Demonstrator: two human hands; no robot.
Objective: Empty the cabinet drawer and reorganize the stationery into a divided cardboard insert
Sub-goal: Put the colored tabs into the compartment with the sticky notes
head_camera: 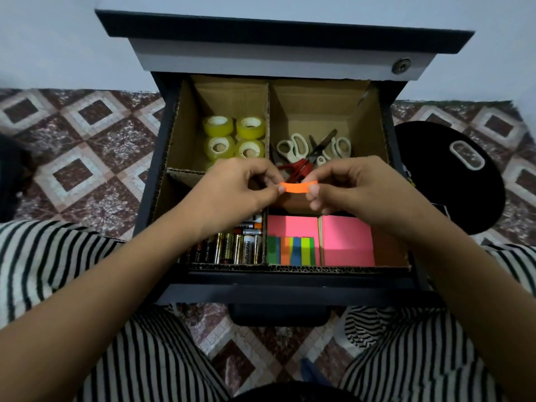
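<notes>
The dark cabinet drawer (290, 288) stands pulled out with a divided cardboard insert (268, 111) inside. Tape rolls (233, 137) fill the back left compartment, scissors (314, 150) the back right. Batteries (232, 248) lie front left. Pink sticky notes (346, 242) and coloured flag strips (290, 250) lie front right. Above the insert's middle, my left hand (237, 190) and my right hand (345, 184) each pinch one end of a small orange sticky strip (298, 187).
A black round lid with a white handle (452, 175) lies on the patterned floor (81, 158) right of the cabinet. My striped trouser legs (162, 358) flank the drawer's handle (278, 314). The cabinet top (275, 33) overhangs the drawer's back.
</notes>
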